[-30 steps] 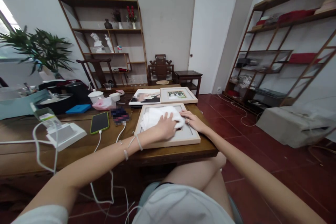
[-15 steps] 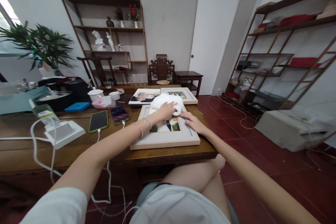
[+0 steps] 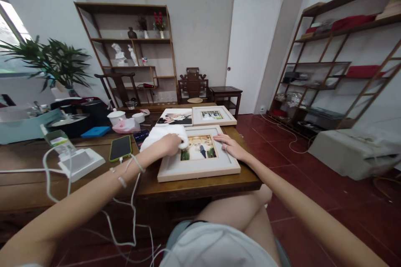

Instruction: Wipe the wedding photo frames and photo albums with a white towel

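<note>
A white cloth (image 3: 159, 134) is gripped in my left hand (image 3: 171, 145), bunched over the left edge of a light wooden picture frame (image 3: 200, 174). The frame lies flat near the table's front edge and holds a photo (image 3: 200, 148) inside a pale mat. My right hand (image 3: 231, 147) rests with fingers stretched out on the frame's right side. Behind it lie a second picture frame (image 3: 230, 117) and an unframed-looking photo panel (image 3: 175, 117), side by side.
To the left on the wooden table (image 3: 28, 154) are a phone (image 3: 120, 149) in a green case, a white charging stand (image 3: 84, 164) with loose cables, a blue box (image 3: 95, 131) and a pink plastic bag (image 3: 125, 125). Shelves (image 3: 336, 64) stand at the right.
My left hand has drawn the white cloth leftward from the frame's upper middle to its left edge, uncovering the photo. My right hand stays on the frame's right side.
</note>
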The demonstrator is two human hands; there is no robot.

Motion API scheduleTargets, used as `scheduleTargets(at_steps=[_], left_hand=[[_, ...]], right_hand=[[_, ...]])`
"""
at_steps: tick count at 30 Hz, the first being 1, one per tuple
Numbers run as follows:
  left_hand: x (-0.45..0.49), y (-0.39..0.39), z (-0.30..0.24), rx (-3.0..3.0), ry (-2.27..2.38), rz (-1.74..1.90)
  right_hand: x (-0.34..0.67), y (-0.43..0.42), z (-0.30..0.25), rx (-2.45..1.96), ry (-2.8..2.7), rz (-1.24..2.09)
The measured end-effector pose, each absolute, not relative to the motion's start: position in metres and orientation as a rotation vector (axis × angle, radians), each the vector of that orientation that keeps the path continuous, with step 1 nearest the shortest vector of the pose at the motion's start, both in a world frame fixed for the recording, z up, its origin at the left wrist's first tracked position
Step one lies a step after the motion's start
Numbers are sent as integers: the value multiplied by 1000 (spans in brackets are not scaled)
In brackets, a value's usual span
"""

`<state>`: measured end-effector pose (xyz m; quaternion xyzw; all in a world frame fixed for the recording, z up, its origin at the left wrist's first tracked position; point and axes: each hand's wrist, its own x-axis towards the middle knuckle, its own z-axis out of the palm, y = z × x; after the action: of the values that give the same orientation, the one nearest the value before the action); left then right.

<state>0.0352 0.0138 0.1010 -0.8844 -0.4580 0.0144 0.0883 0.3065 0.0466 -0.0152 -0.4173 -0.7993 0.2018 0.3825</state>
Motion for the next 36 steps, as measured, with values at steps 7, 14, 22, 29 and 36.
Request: scheduleTargets(at_steps=[7, 14, 22, 29, 36], left_hand=[[44, -76, 106, -2739, -1195, 459], [87, -46, 84, -2913, -1121, 166], [131, -39, 75, -2937, -1273, 239], [137, -19, 78, -2799, -1476, 223], [124, -55, 86, -2929, -1099, 343]], right_hand=[[308, 48, -21, -1044, -1997, 481], [307, 48, -19, -1073, -1974, 507], [311, 51, -21, -1062, -1951, 567], [307, 47, -17, -1093, -1949, 542], [309, 48, -20, -1073, -1946, 532]])
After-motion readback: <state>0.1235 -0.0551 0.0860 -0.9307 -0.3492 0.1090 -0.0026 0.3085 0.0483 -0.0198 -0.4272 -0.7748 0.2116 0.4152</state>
